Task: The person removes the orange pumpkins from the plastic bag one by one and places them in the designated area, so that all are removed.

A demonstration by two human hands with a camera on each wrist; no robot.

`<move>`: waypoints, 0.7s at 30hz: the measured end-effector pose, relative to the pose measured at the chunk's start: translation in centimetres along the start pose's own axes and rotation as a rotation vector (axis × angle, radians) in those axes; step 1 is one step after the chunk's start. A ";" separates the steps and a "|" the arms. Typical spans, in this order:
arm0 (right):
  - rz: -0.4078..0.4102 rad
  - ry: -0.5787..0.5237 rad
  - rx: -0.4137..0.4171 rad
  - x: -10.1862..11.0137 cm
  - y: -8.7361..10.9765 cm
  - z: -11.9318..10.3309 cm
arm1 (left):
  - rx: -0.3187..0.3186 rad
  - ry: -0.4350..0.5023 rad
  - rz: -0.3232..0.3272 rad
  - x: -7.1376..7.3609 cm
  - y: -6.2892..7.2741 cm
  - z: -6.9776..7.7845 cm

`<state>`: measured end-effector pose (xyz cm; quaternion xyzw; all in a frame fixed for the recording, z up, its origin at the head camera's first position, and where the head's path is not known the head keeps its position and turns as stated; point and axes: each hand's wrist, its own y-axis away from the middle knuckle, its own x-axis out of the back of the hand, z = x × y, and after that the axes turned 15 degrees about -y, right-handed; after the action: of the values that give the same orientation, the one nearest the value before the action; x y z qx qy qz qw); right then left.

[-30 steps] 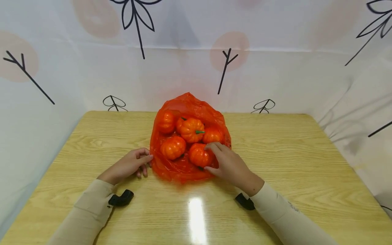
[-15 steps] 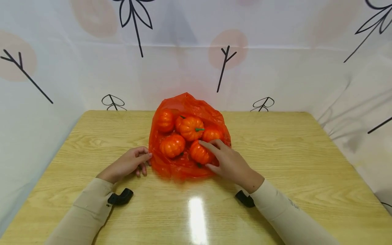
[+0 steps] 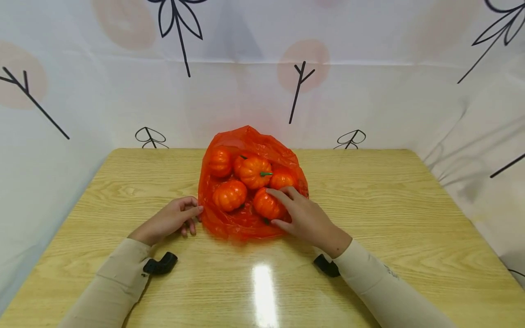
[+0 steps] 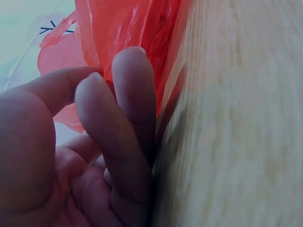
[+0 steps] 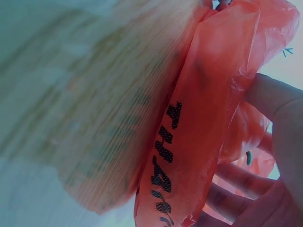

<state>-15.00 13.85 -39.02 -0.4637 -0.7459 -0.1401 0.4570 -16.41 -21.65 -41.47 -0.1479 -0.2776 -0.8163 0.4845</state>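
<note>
An open red plastic bag (image 3: 238,228) stands on the wooden table with several small orange pumpkins inside. One pumpkin with a green stem (image 3: 255,173) lies on top in the middle; another pumpkin (image 3: 230,195) is at the front left. My right hand (image 3: 309,221) reaches over the bag's right rim, thumb and fingers around the front right pumpkin (image 3: 267,203). In the right wrist view that pumpkin is partly hidden behind the bag's wall, which bears black lettering. My left hand (image 3: 170,219) pinches the bag's left edge between thumb and index finger, other fingers loosely curled near the tabletop.
The wooden table (image 3: 369,196) ends at a white patterned cloth (image 3: 246,82) behind the bag. A black curved piece (image 3: 161,263) sits at the left wrist, and a similar black piece (image 3: 326,265) at the right wrist.
The fingers of my right hand have moved slightly left, further over the front right pumpkin, which has turned a little. My left hand stays at the bag's edge.
</note>
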 end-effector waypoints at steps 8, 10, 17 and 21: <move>0.012 -0.024 -0.006 0.6 0.1 -0.2 | -0.006 -0.006 0.002 0.0 -0.1 -0.1; 0.020 -0.027 -0.009 0.8 0.1 -0.3 | -0.002 -0.012 0.003 0.0 -0.1 -0.1; 0.079 -0.031 0.016 1.2 0.0 -0.4 | -0.009 -0.018 0.007 0.0 -0.1 0.0; 0.160 -0.073 0.062 1.6 0.1 -0.4 | 0.001 -0.021 0.001 0.1 -0.2 -0.1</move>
<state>-14.97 14.55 -37.52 -0.5120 -0.7267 -0.0631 0.4536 -16.60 -21.73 -41.55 -0.1564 -0.2830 -0.8143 0.4820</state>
